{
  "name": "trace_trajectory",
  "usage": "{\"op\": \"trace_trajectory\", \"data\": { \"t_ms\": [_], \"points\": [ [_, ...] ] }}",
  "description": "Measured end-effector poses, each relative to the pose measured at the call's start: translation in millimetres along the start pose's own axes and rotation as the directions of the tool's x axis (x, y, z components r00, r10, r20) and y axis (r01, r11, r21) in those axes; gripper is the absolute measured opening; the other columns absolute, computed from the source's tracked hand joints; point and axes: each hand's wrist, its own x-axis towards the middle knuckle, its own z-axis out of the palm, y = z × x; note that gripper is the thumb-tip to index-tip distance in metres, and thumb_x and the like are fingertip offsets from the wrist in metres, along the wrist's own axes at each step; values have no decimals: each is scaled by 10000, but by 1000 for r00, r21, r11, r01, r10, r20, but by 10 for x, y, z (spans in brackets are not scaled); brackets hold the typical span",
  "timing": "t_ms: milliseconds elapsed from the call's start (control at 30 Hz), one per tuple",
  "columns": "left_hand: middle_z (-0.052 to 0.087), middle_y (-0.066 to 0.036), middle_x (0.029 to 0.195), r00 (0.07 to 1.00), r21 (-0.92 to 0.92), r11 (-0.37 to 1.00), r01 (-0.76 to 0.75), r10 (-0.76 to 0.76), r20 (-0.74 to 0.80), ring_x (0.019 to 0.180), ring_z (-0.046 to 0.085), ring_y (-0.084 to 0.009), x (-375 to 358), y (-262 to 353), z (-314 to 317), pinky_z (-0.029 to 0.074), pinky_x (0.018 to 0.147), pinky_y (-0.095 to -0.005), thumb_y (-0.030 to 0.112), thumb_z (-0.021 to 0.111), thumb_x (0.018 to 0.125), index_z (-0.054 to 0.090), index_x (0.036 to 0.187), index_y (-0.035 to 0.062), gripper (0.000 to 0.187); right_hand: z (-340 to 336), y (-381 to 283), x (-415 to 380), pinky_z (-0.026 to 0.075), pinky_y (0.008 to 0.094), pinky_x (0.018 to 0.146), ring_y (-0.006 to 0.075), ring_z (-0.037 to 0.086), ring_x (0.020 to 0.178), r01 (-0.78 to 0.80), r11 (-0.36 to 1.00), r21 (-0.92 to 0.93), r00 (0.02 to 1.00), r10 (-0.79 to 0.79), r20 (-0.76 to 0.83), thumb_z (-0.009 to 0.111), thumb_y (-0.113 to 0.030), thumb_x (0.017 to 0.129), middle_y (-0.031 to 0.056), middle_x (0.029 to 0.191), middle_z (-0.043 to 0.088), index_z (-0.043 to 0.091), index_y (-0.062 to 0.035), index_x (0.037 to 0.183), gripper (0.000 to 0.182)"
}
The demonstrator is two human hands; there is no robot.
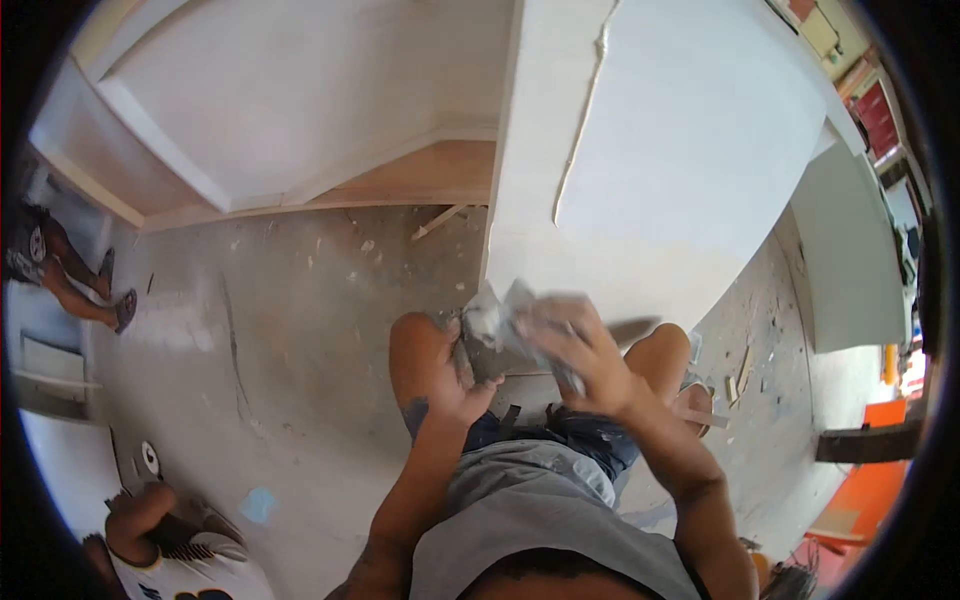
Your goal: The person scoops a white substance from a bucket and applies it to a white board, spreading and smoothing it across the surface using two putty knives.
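Smeared with grey, my left hand [466,378] is beside my left knee, its fingers apart and thumb stretched out. My right hand [575,345] is blurred by motion, fingers curled around part of a crumpled grey-white piece of material [487,318] that looks like thin plastic or cloth. This material extends from the right hand toward my left fingertips, above my lap. Right in front of both hands stands a large white panel [690,130], with a raised cream bead of filler [580,135] running down it.
Another white framed panel [300,90] stands at the upper left. One person's legs [80,270] are at the far left; another person [180,550] is low at the lower left. Wood scraps [740,375] and a light-blue scrap [258,505] lie on the concrete floor [300,330].
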Motion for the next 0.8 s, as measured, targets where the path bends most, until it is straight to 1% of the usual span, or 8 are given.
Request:
{"op": "trace_trajectory", "data": {
  "t_ms": [33,100,167,233,300,433,567,800],
  "points": [
    [730,-81,1053,987,-129,991,34,-53,-150,877,734,-226,-5,-37,101,615,592,-387,345,481,1051,606,1222,101,323,64,-29,-52,439,451,1021,353,543,1215,9,1000,6,1000,-10,16,674,-97,823,167,1282,548,597,-92,1322,506],
    [734,-73,1033,1000,-36,999,31,-31,0,844,733,-211,47,-45,-52,599,584,-347,369,493,1046,626,1196,96,339,298,36,-176,439,466,1016,377,543,1196,308,876,372,951,-275,-140,695,-99,799,175,1270,546,591,-129,1347,558],
    [696,-118,1107,974,-51,992,114,-101,201,971,696,-244,-51,15,69,582,818,-390,374,508,1015,611,1227,48,402,464,148,-273,438,450,1019,368,547,1184,274,922,272,954,-225,-199,703,-81,761,175,1260,546,590,-147,1350,603],
    [692,-120,1124,987,-7,1000,-13,14,158,985,694,-252,-234,127,161,578,832,-392,384,510,1015,592,1255,42,425,280,333,-226,447,427,999,326,555,1169,-72,995,-69,996,76,55,654,-37,767,152,1252,551,593,-146,1332,579],
    [685,-127,1142,961,213,937,-276,264,84,1012,690,-251,-464,230,260,589,801,-395,392,498,1020,572,1277,49,435,86,452,50,451,439,986,316,557,1163,213,884,-416,937,-65,342,631,9,740,125,1262,552,600,-154,1327,610],
    [705,-125,1049,945,333,888,-317,327,29,847,719,-288,-580,391,119,595,585,-449,424,481,1026,572,1269,67,440,-76,208,1141,498,425,934,284,616,1113,391,752,-531,898,-184,401,626,-32,771,111,1167,642,672,-104,1202,439],
    [707,-115,1004,937,310,888,-340,349,28,767,710,-280,-602,317,98,535,458,-422,421,474,1029,596,1232,78,417,398,322,1965,560,409,819,268,678,1018,595,487,-639,473,430,769,720,-107,810,80,1039,729,770,-126,1024,220],
    [675,-127,1112,891,301,845,-442,453,38,892,710,-257,-719,347,-172,575,518,-396,412,448,1037,509,1344,42,485,741,128,1959,570,400,740,246,702,974,681,493,-542,226,561,796,738,-120,813,40,989,749,790,-138,970,166]
  ]
}}
